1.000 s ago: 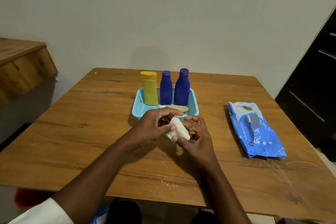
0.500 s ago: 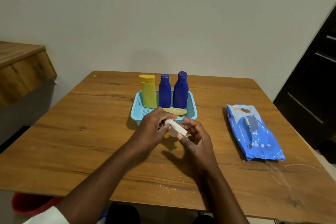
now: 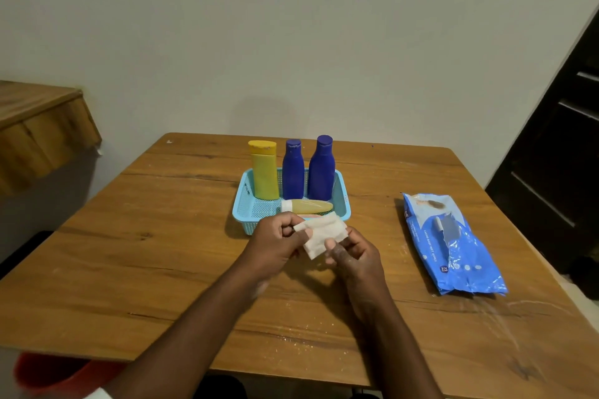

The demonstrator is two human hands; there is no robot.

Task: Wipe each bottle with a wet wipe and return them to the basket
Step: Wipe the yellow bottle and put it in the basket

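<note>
Wooden table, both hands' grip pinching wet wipe, seemingly just before basket rim.

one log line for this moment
phase: unfolding wet wipe | left hand + right hand: both pinch it | bottles: all in basket

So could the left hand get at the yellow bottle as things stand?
Probably not right away: the left hand is pinching the wet wipe together with the right hand. Nothing blocks the yellow bottle.

Three bottles upright in blue basket — fourth lying flat; white wipe unfolded.
</note>
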